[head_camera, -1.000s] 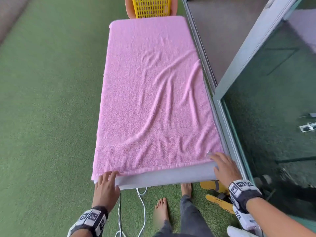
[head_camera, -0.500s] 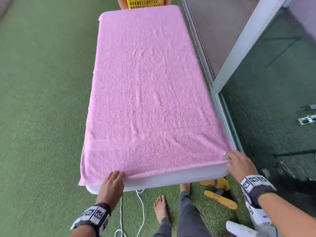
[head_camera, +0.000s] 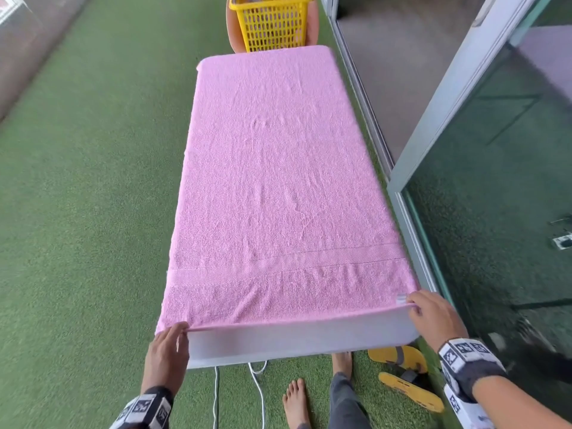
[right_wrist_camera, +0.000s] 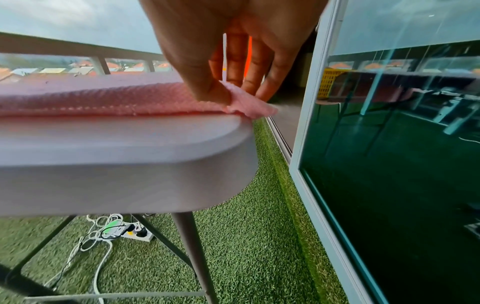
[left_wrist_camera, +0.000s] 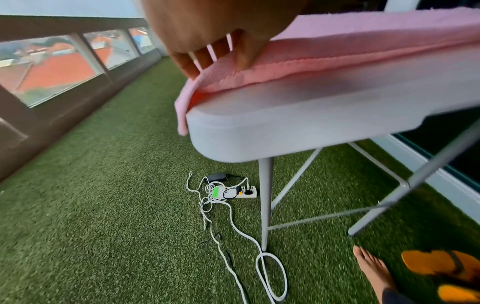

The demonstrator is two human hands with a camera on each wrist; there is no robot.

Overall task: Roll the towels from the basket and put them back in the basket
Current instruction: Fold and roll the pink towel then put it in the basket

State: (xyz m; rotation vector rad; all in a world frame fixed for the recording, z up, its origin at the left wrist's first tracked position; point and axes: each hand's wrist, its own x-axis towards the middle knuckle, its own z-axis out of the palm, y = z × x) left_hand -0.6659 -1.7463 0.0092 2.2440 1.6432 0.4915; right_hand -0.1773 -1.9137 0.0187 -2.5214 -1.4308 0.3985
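A large pink towel point(head_camera: 278, 187) lies spread flat over the whole top of a white folding table point(head_camera: 294, 339). My left hand point(head_camera: 173, 335) pinches the towel's near left corner point(left_wrist_camera: 207, 76) between thumb and fingers. At the near right corner point(right_wrist_camera: 244, 100) my right hand point(head_camera: 424, 308) pinches the hem beside a small white label. The yellow basket point(head_camera: 272, 23) stands on an orange chair beyond the table's far end; its contents are hardly visible.
Green artificial turf point(head_camera: 77, 196) covers the floor. A glass sliding door and its frame point(head_camera: 464, 150) run close along the table's right side. Cables and a power strip point(left_wrist_camera: 246, 192) lie under the table. Yellow sandals point(head_camera: 405, 376) and my bare feet are by the near end.
The wrinkles in the towel have been pulled out and it now lies smooth. Both hands went from resting on the near edge to pinching the two near corners.
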